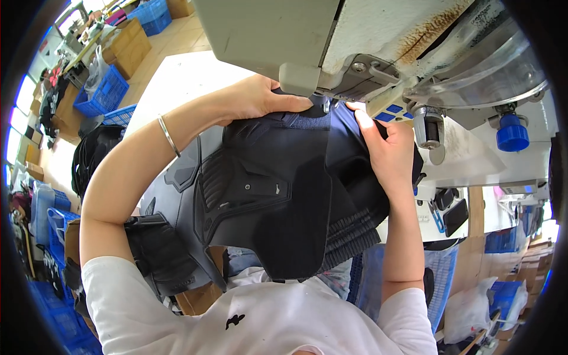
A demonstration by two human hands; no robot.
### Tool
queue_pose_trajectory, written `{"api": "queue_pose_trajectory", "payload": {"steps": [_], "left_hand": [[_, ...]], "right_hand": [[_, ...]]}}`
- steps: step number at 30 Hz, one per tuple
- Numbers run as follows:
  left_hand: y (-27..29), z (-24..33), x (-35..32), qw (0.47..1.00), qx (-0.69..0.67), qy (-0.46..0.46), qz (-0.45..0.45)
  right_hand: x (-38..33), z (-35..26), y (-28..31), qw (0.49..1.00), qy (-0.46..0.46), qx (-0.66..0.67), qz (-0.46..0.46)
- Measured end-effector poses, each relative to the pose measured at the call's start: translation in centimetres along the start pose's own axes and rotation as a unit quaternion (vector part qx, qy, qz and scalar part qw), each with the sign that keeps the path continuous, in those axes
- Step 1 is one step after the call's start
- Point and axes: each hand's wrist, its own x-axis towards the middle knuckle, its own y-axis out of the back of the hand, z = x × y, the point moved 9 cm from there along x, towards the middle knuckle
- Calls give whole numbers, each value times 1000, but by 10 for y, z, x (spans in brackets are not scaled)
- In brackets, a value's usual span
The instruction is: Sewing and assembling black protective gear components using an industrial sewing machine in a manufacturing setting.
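A half-sewn black backpack (290, 207), with moulded panels and a ribbed, gathered strip on its right side, hangs from the sewing machine (296, 80) towards my lap. My left hand (269, 102) grips its top edge just left of the needle area, thumb on top and the other fingers hidden beneath. On the right of the needle, my right hand (384, 136) pinches the same edge, its thumb pointing up at the machine. Under the machine head, the exact spot where the needle meets the fabric cannot be made out.
The white table (177, 77) extends behind the backpack. Scissors with blue handles (438, 220) and a dark flat object (456, 217) lie on the right. Blue crates (106, 92) and a cardboard box (127, 47) stand on the floor at the far left. A white plastic bag (467, 307) sits lower right.
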Motion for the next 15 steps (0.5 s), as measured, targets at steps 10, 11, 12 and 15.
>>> {"api": "queue_pose_trajectory", "payload": {"steps": [10, 11, 12, 15], "left_hand": [[14, 3, 10, 987, 159, -9, -12], [15, 4, 10, 986, 163, -22, -7], [13, 7, 8, 986, 164, -23, -8], [7, 17, -1, 983, 159, -88, 19]], "right_hand": [[-3, 3, -7, 991, -119, 1, -61], [-3, 3, -7, 990, -123, 6, -63], [-3, 4, -7, 990, -128, 9, -63], [0, -7, -2, 994, -79, -42, -59]]}}
